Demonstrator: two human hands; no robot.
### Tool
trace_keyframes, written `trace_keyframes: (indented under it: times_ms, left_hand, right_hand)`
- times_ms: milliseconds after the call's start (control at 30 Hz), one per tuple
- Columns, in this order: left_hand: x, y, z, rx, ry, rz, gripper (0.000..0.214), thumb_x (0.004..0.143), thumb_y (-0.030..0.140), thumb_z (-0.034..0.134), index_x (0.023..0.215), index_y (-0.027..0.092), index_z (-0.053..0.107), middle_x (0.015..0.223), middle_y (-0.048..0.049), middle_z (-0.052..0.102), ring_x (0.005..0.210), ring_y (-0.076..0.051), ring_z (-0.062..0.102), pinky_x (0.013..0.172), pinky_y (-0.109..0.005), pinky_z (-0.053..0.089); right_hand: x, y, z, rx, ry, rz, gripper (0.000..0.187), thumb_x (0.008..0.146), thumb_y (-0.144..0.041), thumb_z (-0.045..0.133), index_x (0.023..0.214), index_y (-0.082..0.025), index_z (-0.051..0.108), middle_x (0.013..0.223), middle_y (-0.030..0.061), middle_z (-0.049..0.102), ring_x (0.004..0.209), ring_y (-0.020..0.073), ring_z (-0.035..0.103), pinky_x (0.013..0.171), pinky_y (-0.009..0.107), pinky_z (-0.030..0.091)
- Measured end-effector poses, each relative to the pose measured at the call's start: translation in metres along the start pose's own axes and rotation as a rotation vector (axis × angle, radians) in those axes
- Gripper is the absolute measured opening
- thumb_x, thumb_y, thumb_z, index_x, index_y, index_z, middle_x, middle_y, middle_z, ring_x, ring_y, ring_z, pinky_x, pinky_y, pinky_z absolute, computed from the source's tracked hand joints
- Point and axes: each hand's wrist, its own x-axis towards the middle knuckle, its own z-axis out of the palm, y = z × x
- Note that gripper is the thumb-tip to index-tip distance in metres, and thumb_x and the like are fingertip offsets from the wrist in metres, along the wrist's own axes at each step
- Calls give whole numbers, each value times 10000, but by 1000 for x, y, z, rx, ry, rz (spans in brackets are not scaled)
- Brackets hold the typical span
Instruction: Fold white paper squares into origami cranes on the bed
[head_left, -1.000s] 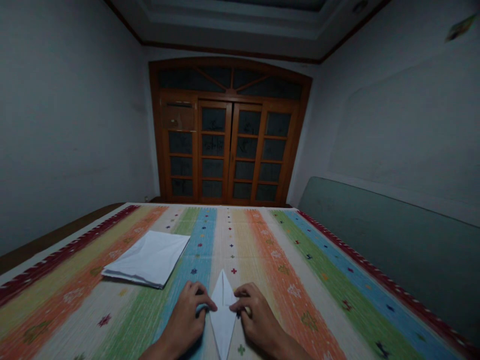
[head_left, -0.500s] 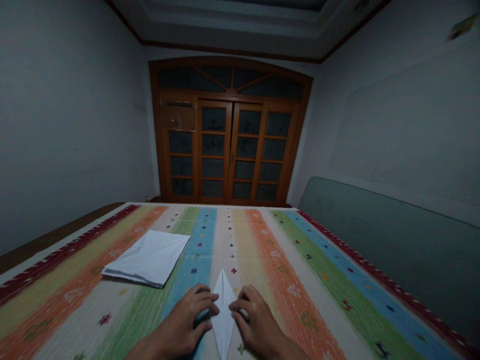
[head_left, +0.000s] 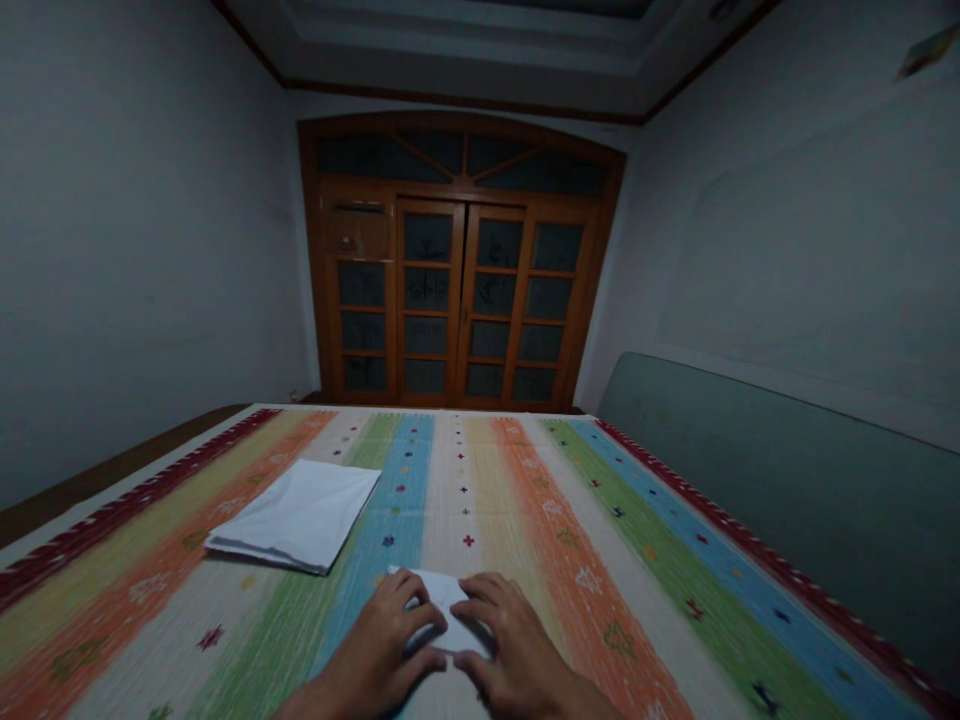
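A small folded piece of white paper (head_left: 448, 592) lies on the striped cloth near the front, between my two hands. My left hand (head_left: 394, 628) curves over its left part, with fingertips on top and the thumb at the near edge. On the other side, my right hand (head_left: 511, 632) grips it in the same way, fingers bent and thumb by the near edge. The thumbs point at each other, a small gap apart. Both hands cover the paper's ends, so its full outline is hidden.
To the left lies a stack of white paper sheets (head_left: 300, 515). A colourful striped tablecloth (head_left: 585, 530) covers the table. Beyond the table's far edge stand wooden doors with glass panes (head_left: 465, 290). A pale green panel (head_left: 750, 470) runs along the right.
The folded paper was a slim diamond pointing away from me; now it shows a broader, shorter shape lying crosswise. My fingers have closed around it, thumbs nearer each other. The stack has not moved.
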Motion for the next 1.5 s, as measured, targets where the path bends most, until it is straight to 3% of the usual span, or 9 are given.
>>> trace_keyframes:
  times_ms: [167, 433, 567, 767, 1000, 1200, 1500]
  left_hand:
    - [-3, -7, -5, -111, -18, -44, 302, 824, 63, 720, 1051, 263, 728, 1165, -52, 642, 1102, -258, 596, 982, -384, 463]
    - [-1, -16, -3, -182, 3, -38, 227, 889, 99, 681, 1027, 265, 753, 1059, -42, 701, 1018, -235, 640, 905, -326, 483]
    - [2, -15, -2, -175, 34, -16, 166, 924, 129, 668, 999, 244, 761, 974, -41, 746, 958, -232, 652, 848, -314, 477]
    - [2, -5, -2, -146, 5, -2, 191, 916, 78, 641, 957, 228, 751, 975, -40, 744, 961, -225, 641, 852, -323, 459]
    - [1, 10, 1, -76, 6, -36, 212, 825, 115, 761, 997, 237, 739, 1026, -44, 724, 994, -254, 618, 862, -342, 452]
    - [2, 2, 7, -95, 71, -33, 146, 966, 182, 616, 921, 222, 749, 940, -55, 733, 931, -240, 640, 821, -335, 460]
    - [2, -6, 10, -143, 143, -96, 128, 947, 186, 624, 902, 213, 741, 880, -44, 747, 861, -238, 660, 794, -341, 473]
  right_hand:
    - [-2, 10, 5, -10, 102, 6, 315, 843, -86, 671, 1129, -208, 726, 1269, 133, 693, 1229, 299, 588, 1073, 503, 449]
    - [7, 5, -6, -16, 108, 38, 261, 886, -38, 580, 994, -200, 755, 1127, 121, 727, 1087, 277, 631, 955, 444, 506]
    - [6, -1, -5, -55, 106, 1, 284, 844, 3, 598, 997, -194, 734, 1130, 108, 711, 1097, 273, 606, 958, 427, 488]
    - [4, -10, -3, -43, 43, -4, 162, 887, -103, 690, 990, -220, 734, 1100, 76, 702, 1051, 253, 616, 927, 380, 483]
    - [7, -14, -5, -51, 23, -8, 162, 897, -78, 665, 972, -204, 734, 1020, 70, 692, 985, 236, 623, 868, 342, 490]
    - [6, -15, -6, -41, 33, -1, 167, 889, -84, 659, 988, -205, 717, 1018, 64, 684, 983, 237, 618, 868, 344, 488]
    - [9, -10, -6, 20, 82, 131, 145, 902, -67, 649, 884, -181, 736, 945, 66, 667, 921, 221, 627, 809, 312, 486]
